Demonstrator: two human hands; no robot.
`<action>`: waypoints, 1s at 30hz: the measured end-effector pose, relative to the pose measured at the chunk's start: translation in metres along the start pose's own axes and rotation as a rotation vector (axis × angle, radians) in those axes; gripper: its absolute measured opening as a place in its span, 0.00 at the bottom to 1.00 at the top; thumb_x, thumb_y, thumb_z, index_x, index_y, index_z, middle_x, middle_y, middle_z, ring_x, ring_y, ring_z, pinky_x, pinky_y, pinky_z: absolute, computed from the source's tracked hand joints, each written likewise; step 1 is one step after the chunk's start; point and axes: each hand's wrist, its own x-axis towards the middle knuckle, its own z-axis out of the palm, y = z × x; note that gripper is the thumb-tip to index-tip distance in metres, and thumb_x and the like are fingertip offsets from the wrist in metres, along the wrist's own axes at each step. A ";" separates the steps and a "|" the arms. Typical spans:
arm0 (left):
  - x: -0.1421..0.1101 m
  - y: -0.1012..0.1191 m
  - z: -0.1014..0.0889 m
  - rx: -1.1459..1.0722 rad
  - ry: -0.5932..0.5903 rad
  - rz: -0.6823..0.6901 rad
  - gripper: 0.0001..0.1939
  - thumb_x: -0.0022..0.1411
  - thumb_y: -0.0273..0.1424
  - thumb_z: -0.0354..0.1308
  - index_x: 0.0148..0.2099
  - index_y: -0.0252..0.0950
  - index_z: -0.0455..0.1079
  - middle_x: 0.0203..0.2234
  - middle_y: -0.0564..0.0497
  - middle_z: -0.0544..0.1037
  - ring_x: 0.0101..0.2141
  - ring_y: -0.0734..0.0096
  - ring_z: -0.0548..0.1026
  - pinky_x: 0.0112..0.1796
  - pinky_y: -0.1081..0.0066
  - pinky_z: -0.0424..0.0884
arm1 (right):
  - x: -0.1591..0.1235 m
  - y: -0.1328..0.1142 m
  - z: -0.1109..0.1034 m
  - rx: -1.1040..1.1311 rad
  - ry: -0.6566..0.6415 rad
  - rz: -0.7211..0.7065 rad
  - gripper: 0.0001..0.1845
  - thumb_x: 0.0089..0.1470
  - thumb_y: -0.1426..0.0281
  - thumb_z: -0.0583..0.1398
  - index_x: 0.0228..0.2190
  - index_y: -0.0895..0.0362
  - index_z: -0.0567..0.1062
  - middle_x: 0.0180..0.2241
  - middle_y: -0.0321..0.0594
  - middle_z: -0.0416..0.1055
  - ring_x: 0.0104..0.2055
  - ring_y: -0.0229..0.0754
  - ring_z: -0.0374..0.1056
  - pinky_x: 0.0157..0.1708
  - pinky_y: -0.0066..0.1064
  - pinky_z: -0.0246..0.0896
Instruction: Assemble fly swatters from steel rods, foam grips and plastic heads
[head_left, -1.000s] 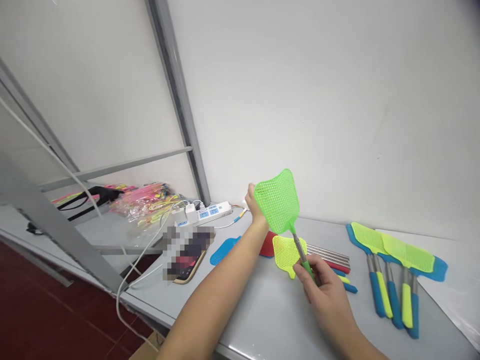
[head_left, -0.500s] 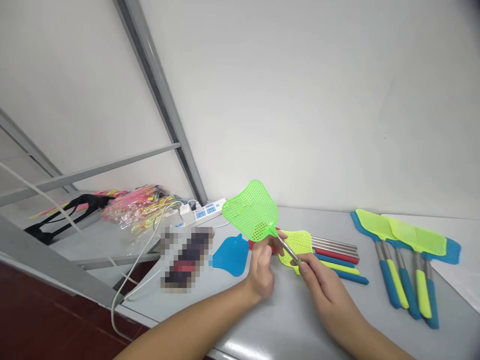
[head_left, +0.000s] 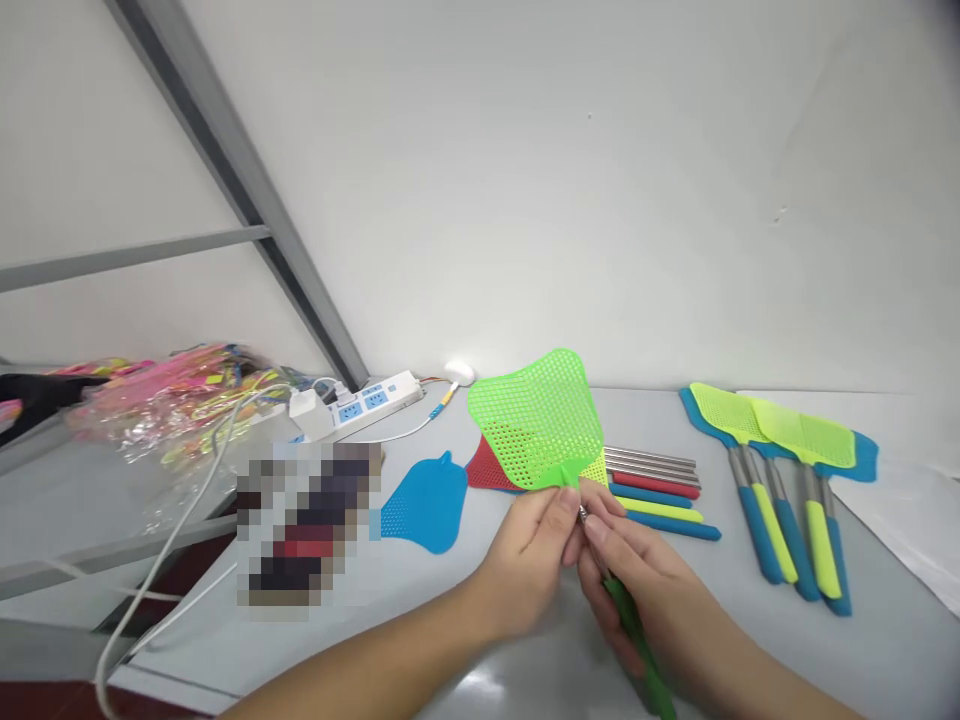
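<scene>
Closed grips: left hand [head_left: 531, 545] pinching green swatter head [head_left: 541, 415], right hand [head_left: 654, 580] round its shaft [head_left: 583, 513]. Nearby: blue swatter head [head_left: 430, 503].

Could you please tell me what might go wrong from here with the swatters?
The left hand pinches the base of the green mesh head while the right hand holds the green handle; uneven pressure might bend or twist the narrow neck between them.

The left forearm passes close to the loose blue mesh head, so a careless movement could nudge it.
</scene>
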 end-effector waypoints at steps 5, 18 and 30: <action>0.010 -0.007 0.001 -0.227 0.027 -0.181 0.24 0.66 0.42 0.52 0.20 0.36 0.64 0.20 0.51 0.67 0.34 0.66 0.72 0.48 0.65 0.64 | 0.008 0.000 -0.005 0.211 -0.020 0.098 0.30 0.58 0.48 0.52 0.16 0.57 0.65 0.09 0.31 0.58 0.08 0.32 0.54 0.08 0.23 0.46; 0.020 -0.004 -0.011 -0.292 0.268 -0.138 0.15 0.66 0.40 0.54 0.34 0.34 0.71 0.38 0.46 0.74 0.39 0.68 0.71 0.45 0.67 0.67 | 0.012 0.002 -0.012 0.188 -0.070 0.060 0.20 0.60 0.55 0.54 0.23 0.56 0.65 0.10 0.28 0.59 0.09 0.30 0.50 0.08 0.20 0.45; 0.026 0.014 -0.024 -0.335 0.529 0.093 0.13 0.65 0.39 0.55 0.33 0.34 0.69 0.32 0.51 0.72 0.29 0.76 0.68 0.31 0.74 0.66 | 0.004 -0.025 -0.021 -0.156 -0.162 0.159 0.21 0.61 0.54 0.52 0.23 0.55 0.62 0.11 0.25 0.55 0.11 0.29 0.48 0.11 0.21 0.41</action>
